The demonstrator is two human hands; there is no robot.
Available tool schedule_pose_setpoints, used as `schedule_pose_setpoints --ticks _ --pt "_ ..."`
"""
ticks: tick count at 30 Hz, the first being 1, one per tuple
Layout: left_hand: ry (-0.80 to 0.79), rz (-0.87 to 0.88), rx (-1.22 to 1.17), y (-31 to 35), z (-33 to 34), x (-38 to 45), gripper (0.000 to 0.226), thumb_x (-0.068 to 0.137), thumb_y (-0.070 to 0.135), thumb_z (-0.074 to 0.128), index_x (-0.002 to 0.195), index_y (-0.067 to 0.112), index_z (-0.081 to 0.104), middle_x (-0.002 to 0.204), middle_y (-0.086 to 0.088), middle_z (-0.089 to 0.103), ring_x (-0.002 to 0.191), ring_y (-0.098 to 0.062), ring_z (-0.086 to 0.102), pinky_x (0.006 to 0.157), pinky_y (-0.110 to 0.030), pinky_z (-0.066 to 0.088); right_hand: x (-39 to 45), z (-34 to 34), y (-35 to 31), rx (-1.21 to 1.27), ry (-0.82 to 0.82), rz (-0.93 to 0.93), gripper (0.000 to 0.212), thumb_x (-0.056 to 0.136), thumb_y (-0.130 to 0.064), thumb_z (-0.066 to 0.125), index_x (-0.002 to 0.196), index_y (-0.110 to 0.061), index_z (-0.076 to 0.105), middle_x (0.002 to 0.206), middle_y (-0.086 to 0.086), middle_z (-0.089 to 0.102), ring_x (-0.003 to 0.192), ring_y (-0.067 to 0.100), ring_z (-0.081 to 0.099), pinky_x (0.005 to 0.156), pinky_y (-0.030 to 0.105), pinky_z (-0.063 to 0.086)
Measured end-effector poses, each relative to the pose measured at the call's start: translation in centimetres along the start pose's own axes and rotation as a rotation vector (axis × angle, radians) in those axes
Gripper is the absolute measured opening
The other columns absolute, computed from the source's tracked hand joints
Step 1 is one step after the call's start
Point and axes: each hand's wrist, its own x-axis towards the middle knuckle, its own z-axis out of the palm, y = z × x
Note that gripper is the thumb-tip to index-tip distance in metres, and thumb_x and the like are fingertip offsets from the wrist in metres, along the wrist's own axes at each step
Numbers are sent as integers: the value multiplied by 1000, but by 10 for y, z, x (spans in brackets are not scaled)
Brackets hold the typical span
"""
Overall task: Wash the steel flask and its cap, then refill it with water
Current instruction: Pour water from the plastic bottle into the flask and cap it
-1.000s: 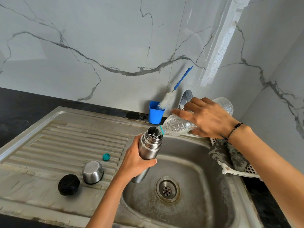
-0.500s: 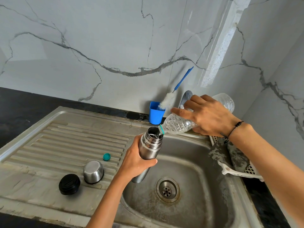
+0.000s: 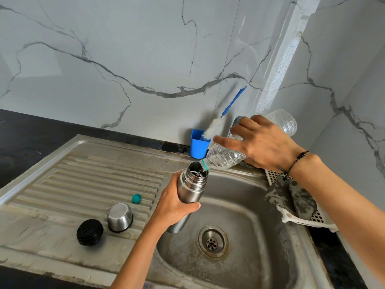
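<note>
Gripping the steel flask (image 3: pixel 190 189) (brushed, ridged at its open neck) over the sink (image 3: pixel 256 222), the left hand (image 3: pixel 173 207) curled its fingers round it; the right hand (image 3: pixel 264 146) held a tilted plastic bottle (image 3: pixel 225 158), its mouth at the flask's rim.

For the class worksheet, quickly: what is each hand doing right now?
Left hand: closed around the steel flask, holding it over the sink.
Right hand: closed around the plastic bottle, tilting it into the flask.
</note>
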Motion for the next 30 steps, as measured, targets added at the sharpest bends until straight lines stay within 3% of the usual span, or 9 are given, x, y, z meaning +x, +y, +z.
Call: schedule_pose_setpoints --ticks 8,13,17,24,27,30 --pt "27 -6 2 1 -5 -6 71 60 13 83 112 37 41 99 18 60 85 3 58 64 -6 40 3 -1 -6 -111 82 -13 60 89 3 15 128 -24 52 83 9 59 79 28 52 70 38 48" --pt "60 -22 6 0 -11 -15 72 58 16 84 112 38 41 102 16 61 89 1 58 70 -14 42 8 -5 -15 -96 99 2 59 90 3 11 130 -24 44 83 8 61 77 29 55 73 40 49" --pt "72 -37 -9 3 -18 -24 67 60 12 83 109 35 42 96 16 61 83 7 56 62 -3 39 13 -11 -22 -79 127 20 57 87 2 21 131 -25 43 86 8 62 80 29 56 74 39 48" --pt "115 -39 -25 14 -29 -38 67 60 11 83 110 33 43 96 17 60 84 7 56 63 -3 40 13 -30 -27 34 93 110 60 73 -15 44 133 -24 44 95 9 62 85 32 57 73 40 45" --pt "153 -46 -39 22 -37 -45 67 61 11 83 111 33 43 95 18 60 81 8 56 60 -2 40 7 -31 -29 101 34 176 82 57 -20 75 134 -20 45 98 10 61 88 34 57 72 42 47" --pt "185 -49 -46 31 -46 -52 66 60 13 83 110 33 44 94 17 61 80 8 56 59 -4 41 6 -35 -36 185 34 257 94 52 -23 82 135 -20 40 98 10 61 88 35 56 72 41 47"
